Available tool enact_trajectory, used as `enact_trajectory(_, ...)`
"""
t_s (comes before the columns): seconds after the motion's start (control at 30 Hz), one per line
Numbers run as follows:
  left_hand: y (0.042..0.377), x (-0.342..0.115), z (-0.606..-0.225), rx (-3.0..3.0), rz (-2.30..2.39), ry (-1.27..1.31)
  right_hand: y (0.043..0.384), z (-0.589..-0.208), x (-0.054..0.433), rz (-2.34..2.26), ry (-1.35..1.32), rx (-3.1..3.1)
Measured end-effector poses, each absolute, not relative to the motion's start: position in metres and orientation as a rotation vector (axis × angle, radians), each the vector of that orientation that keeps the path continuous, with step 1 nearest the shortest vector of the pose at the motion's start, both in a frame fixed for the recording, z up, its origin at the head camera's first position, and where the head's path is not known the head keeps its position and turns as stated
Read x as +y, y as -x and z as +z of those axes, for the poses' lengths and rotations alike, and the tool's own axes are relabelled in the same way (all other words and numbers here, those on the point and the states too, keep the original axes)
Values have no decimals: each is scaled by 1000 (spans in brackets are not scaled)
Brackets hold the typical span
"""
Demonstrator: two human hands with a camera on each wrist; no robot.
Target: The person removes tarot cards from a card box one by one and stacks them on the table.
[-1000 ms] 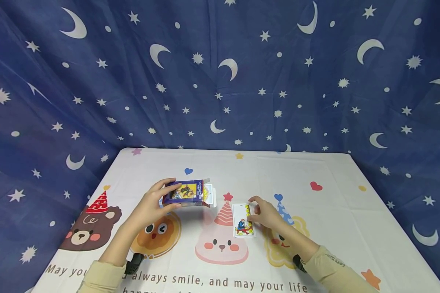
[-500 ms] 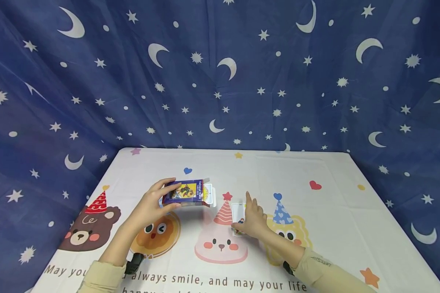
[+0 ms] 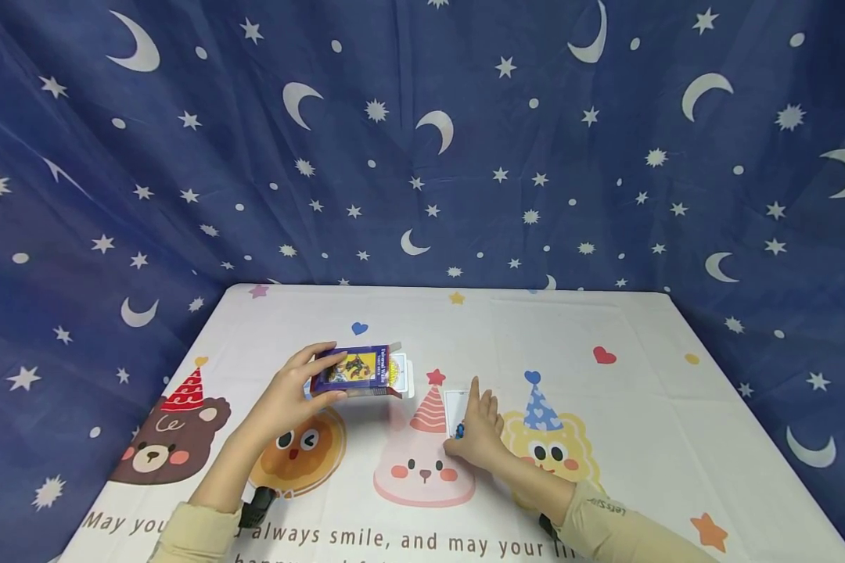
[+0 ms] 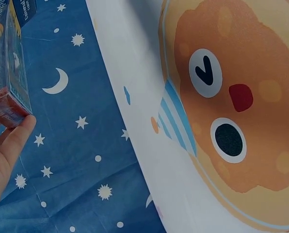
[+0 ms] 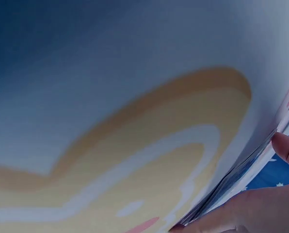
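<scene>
Right hand [image 3: 480, 436] shifted leftward, gripping cards [image 3: 454, 407] widely by edges; left hand [image 3: 293, 393] grips box [image 3: 357, 369].

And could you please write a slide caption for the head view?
Left hand gripping a box, right hand partly covering a card on the printed cloth.

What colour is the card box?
The card box is dark purplish blue, with a yellow picture panel; the head view shows it best.
</scene>
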State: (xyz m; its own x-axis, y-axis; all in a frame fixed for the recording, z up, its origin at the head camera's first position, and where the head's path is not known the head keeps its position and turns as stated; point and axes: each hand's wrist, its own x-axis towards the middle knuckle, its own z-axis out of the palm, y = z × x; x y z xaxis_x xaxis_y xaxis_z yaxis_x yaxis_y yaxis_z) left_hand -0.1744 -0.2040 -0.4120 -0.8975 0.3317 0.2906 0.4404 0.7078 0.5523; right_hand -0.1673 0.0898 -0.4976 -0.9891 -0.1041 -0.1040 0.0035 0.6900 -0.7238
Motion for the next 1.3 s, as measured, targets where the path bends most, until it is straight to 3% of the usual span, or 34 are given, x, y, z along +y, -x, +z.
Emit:
enact_trajectory(0.43, 174, -204, -412, -2746, -962, 625, 162, -498, 94, -1202, 112, 2754)
enact_trajectory(0.57, 174, -206, -413, -2728, -957, 629, 163, -489, 109, -1132, 233, 2776)
enact_trajectory(0.87, 174, -207, -412, -2735, -954, 629, 220, -459, 160, -596, 923, 2584)
enact_trajectory(1.07, 173, -206, -412, -2746, -951, 615, 246, -452, 149, -330, 1085, 2467)
enact_trajectory(1.3, 173, -206, -413, -2754, -964, 611, 255, -455, 129, -192, 1088, 2460)
